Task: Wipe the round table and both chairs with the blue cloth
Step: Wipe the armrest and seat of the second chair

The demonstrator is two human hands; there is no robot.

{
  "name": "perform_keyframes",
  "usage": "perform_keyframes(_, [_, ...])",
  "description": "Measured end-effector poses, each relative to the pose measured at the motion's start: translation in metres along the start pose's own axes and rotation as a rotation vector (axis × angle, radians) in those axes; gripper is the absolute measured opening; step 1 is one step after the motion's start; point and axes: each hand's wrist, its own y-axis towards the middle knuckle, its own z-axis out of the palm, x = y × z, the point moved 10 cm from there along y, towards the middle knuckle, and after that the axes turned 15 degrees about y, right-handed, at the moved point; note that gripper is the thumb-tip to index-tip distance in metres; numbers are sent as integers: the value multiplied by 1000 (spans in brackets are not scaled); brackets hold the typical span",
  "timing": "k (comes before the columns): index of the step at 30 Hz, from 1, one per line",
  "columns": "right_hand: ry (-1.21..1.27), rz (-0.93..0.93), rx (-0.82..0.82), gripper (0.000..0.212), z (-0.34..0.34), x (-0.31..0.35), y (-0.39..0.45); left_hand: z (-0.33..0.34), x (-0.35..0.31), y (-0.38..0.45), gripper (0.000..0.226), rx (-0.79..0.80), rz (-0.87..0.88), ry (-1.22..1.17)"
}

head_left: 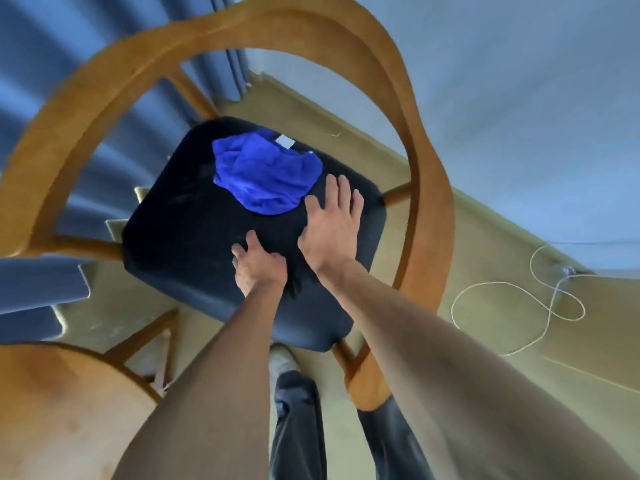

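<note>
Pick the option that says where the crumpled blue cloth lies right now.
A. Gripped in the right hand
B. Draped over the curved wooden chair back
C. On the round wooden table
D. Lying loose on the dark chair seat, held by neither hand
D: the crumpled blue cloth lies on the dark chair seat, with the right hand flat beside it and the left hand nearer the seat's front.

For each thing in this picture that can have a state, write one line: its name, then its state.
blue cloth: crumpled, lying loose on the chair seat, held by neither hand.
chair seat: dark, with cloth and both hands on it.
left hand: resting on the seat, fingers loosely bent, holding nothing.
right hand: flat on the seat, fingers straight, beside the cloth.
white cable: looped on the floor.
</note>
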Motion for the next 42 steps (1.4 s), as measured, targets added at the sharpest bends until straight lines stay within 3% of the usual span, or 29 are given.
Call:
perform_keyframes(3, [-34, 86, -76, 37, -38, -33, -8, 14, -22, -25, 60, 67, 15, 26])
perform_keyframes(8, [-64, 127, 57, 50, -50, -64, -52, 41, -69, -82, 52, 136, 37, 17])
perform_keyframes(11, [15, 159, 27, 80, -58, -78, -64, 57, -92, -114, 46, 197, 32, -194])
perform_keyframes(13, [113, 312, -41, 105, -73, -103, -69, 56, -102, -124, 49, 181, 30, -219])
perform_keyframes(15, [267, 567, -109, 113, -82, -137, -82, 52, -98, -129, 48, 182, -41, -143])
perform_keyframes(17, [419, 726, -157, 115, -84, -156, -94, 52, -87, -135, 48, 210, -106, -71])
perform_keyframes(20, [522, 678, -173, 114, -84, -156, -89, 54, -82, -139, 43, 247, -138, -59])
perform_keyframes(22, [525, 669, -163, 113, -86, -158, -84, 50, -93, -134, 45, 222, -63, -29])
perform_keyframes(28, [455, 646, -149, 112, -103, -183, -55, 31, -105, -116, 47, 85, 110, 100])
perform_keyframes(42, [233, 643, -205, 97, -142, -218, 7, 21, -119, -70, 56, -17, 174, 211])
